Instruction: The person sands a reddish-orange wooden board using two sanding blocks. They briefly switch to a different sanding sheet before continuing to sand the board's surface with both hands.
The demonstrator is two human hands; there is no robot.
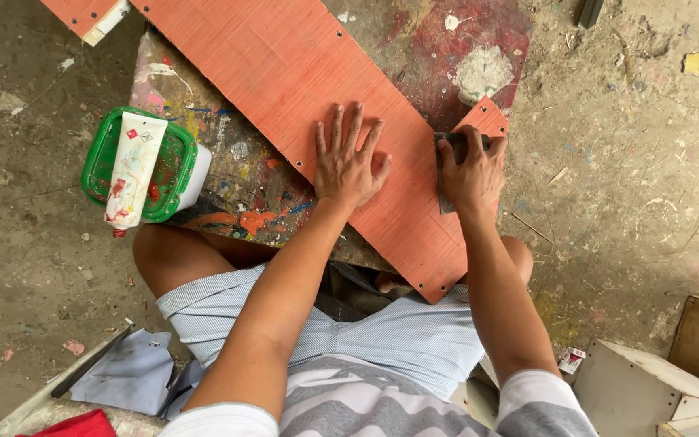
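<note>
On a paint-stained table point(228, 174), hands press sandpaper point(449, 174) and orange board point(301, 89)

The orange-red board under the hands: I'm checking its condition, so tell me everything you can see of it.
The orange-red board is a long flat panel, seemingly painted wood with fine grain lines and small holes along its edges. It lies diagonally across a paint-splattered work surface, its lower end over the person's lap. The left hand presses flat on it, fingers spread. The right hand holds a dark sheet, perhaps sandpaper, against its right edge near a notched corner.
</note>
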